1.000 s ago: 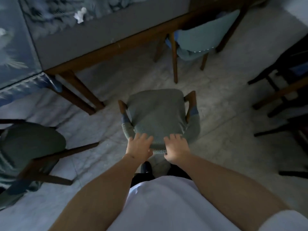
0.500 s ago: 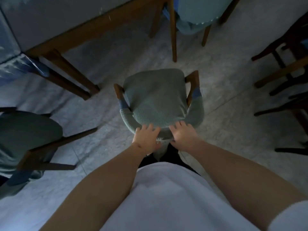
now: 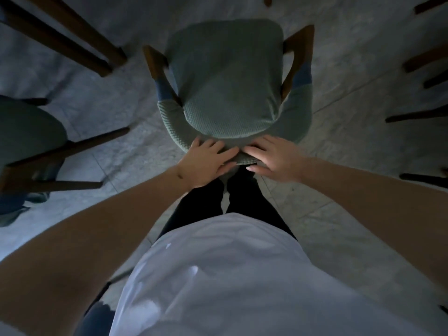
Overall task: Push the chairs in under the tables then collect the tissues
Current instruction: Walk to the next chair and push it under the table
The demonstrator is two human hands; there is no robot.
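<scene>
- The chair (image 3: 228,78) stands on open floor, directly ahead of the person; no tabletop covers its seat. Risk: a skewed push can drive its armrests into the table legs (image 3: 72,37) at upper left.
- Risk: the neighbouring chair (image 3: 31,141) at left stands near and may be clipped.
- The left hand (image 3: 206,163) lies half-curled over the padded backrest top.
- The right hand (image 3: 274,161) rests there similarly, fingers spread, thumb beneath.
- No tissues are in view.

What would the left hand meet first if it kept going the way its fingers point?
The left hand already lies on the green chair's backrest; straight on, probably the seat cushion, though depth is unclear.
</scene>
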